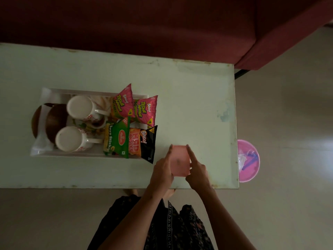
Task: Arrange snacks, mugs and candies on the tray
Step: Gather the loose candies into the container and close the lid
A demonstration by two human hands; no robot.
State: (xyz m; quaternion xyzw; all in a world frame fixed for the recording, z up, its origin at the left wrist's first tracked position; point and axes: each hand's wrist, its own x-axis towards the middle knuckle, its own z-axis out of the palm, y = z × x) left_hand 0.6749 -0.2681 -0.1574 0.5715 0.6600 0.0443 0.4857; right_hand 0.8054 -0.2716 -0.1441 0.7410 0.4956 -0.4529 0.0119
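Observation:
A white tray [54, 92] lies on the pale green table [189, 98]. In it stand two white floral mugs [82, 107] [71, 138], with two brown bowls [54, 121] at its left end. At its right end lie two pink Bingo packets [124, 103] [145, 110], a green Soya Sticks packet [118, 139] and a black and orange Mad Angles packet [144, 143]. A small pink box [180, 160] sits on the table right of the tray. My left hand [163, 171] and my right hand [195, 170] hold its two sides, forefingers stretched along the edges.
A pink bowl [249, 159] holding purple and clear wrappers sits on the floor past the table's right edge. A dark red sofa [162, 24] runs along the table's far side. The table's near edge is close to my body.

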